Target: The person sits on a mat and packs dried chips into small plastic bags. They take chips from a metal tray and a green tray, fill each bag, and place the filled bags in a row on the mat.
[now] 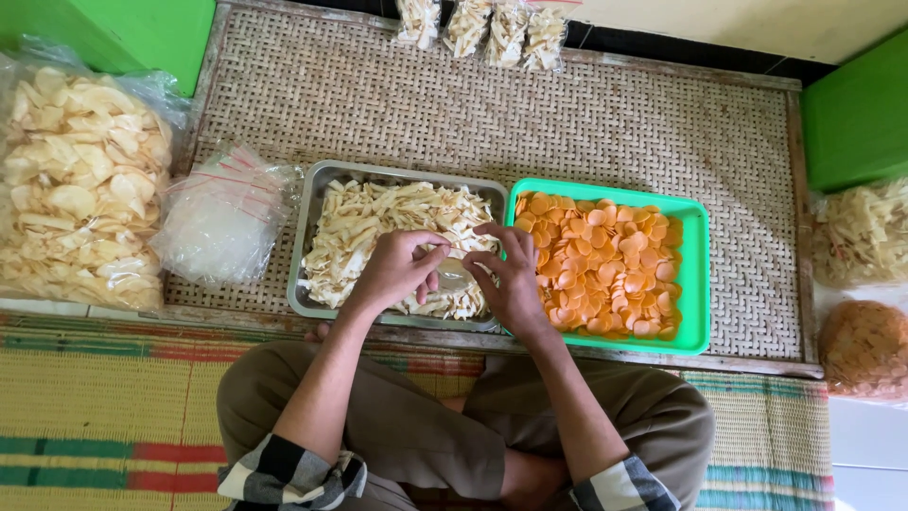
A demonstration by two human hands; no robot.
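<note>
Hands meet over the front edge of the metal tray (312,248) of pale cracker strips (378,222): our left hand (397,270) and right hand (511,279) both pinch a small clear plastic bag (454,274) between thumb and curled fingers, the bag sitting right between the two sets of fingertips, just above the strips. At three o'clock of that tray, touching it, stands a green plastic tray (702,274) filled with round orange chips (601,265). At nine o'clock lies a bundle of empty clear bags with red zip strips (222,218), and beyond it a large clear sack of pale round crackers (80,180). At twelve o'clock four small filled packets (482,28) lie in a row at the far edge of the woven rattan board (615,132). Between those packets and the trays the board lies bare. At three o'clock sit two more bags, one of pale strips (861,232), one of brown crackers (865,350). A striped mat (95,407) runs along the near edge under our crossed legs.
</note>
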